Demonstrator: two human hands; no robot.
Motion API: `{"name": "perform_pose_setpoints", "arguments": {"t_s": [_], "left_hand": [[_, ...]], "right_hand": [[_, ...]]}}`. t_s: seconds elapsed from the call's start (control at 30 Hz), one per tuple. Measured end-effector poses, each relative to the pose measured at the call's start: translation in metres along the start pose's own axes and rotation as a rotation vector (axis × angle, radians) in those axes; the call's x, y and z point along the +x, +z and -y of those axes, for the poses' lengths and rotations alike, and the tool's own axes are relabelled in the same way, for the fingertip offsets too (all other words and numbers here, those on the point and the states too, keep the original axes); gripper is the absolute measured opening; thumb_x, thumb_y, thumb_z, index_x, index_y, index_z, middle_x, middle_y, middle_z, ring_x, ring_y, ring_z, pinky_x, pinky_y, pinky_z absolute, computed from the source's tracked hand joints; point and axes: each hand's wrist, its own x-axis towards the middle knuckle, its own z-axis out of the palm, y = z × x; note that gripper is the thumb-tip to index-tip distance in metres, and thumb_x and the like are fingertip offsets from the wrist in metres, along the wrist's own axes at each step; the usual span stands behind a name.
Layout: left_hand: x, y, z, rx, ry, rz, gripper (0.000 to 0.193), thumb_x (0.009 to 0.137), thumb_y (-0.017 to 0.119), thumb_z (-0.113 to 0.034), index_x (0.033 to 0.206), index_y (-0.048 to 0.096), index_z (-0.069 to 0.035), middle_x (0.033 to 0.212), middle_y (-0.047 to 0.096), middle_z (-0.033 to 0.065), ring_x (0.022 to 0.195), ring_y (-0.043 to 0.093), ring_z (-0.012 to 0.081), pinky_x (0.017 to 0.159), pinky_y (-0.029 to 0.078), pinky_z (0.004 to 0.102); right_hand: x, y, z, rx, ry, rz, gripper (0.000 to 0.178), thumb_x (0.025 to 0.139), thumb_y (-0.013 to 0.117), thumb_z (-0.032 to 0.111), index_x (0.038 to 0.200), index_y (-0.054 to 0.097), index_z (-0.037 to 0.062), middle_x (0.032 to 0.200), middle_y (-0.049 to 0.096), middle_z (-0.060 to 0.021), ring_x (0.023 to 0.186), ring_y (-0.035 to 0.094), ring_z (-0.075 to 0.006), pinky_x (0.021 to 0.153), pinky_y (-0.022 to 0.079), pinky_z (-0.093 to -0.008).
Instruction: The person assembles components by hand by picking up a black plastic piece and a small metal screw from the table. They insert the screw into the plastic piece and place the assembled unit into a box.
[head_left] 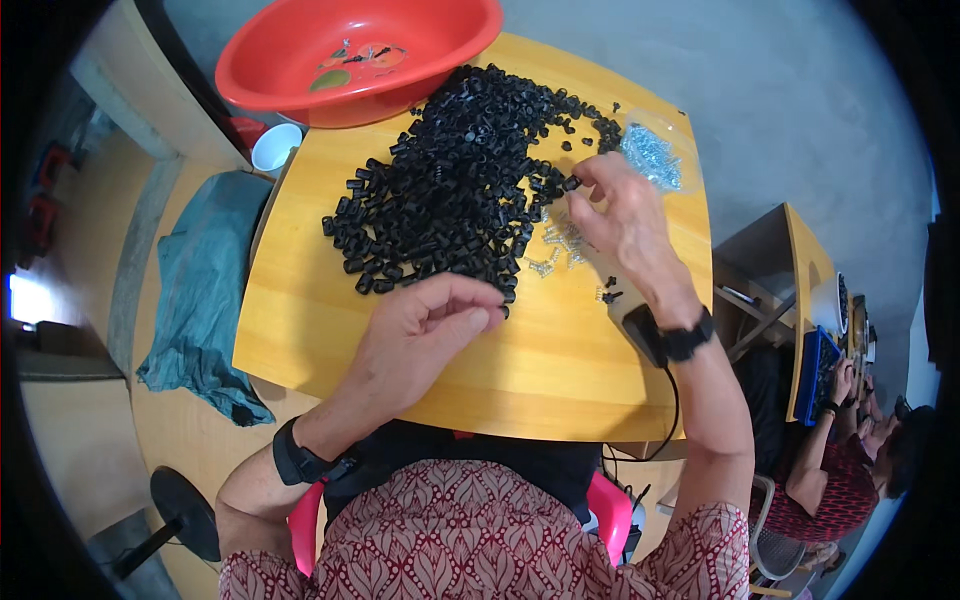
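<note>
A large heap of small black plastic parts [440, 170] covers the middle and far side of the yellow wooden table [480, 385]. At the heap's near edge, my left hand [425, 335] is closed, its thumb and forefinger pinching a small black plastic part [504, 311]. My right hand [630, 220] reaches over the table's right side, with a small black plastic part [572, 184] at its bent fingertips. Below that hand lie loose metal springs [562, 243], partly covered by it. A few black pieces [610, 292] rest near my right wrist.
A red basin [300, 95] stands at the far left with a few bits inside. A clear bag of shiny springs [652, 155] lies far right. Left are a white cup [276, 148] and teal cloth [205, 270]. A black cable [676, 400] hangs over the right edge. Another person works at right.
</note>
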Motion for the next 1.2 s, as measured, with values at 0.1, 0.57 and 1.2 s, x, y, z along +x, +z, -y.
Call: {"name": "perform_pose_setpoints", "arguments": {"t_s": [0.1,0.57,1.2], "left_hand": [[0.006,0.005,0.001,-0.178,0.019,-0.105,0.019,0.096,0.061,-0.008,0.112,0.065,0.001,0.102,0.067,0.0048,0.095,0.062,0.0087,0.086,0.049,0.0227],[-0.001,0.019,0.030,-0.124,0.010,0.010,0.017,0.094,0.063,-0.005,0.109,0.064,0.002,0.100,0.068,0.0053,0.093,0.065,0.0111,0.086,0.051,0.0249],[0.003,0.023,0.031,-0.131,0.044,-0.047,0.014,0.093,0.063,-0.001,0.107,0.063,0.001,0.100,0.067,0.0043,0.095,0.064,0.0099,0.087,0.051,0.0239]], "right_hand": [[-0.033,-0.012,0.045,0.135,-0.272,-0.030,0.027,0.077,0.068,0.007,0.103,0.063,0.0005,0.097,0.060,-0.0166,0.087,0.062,-0.0335,0.074,0.049,-0.0417],[-0.102,0.003,0.061,0.275,-0.306,-0.076,0.022,0.077,0.070,0.000,0.098,0.068,0.0015,0.092,0.062,-0.0125,0.082,0.063,-0.0289,0.072,0.051,-0.0363],[-0.040,0.006,-0.014,0.034,0.091,-0.013,0.006,0.083,0.066,0.003,0.088,0.067,0.0022,0.083,0.065,-0.0106,0.074,0.066,-0.0263,0.067,0.053,-0.0364]]}}
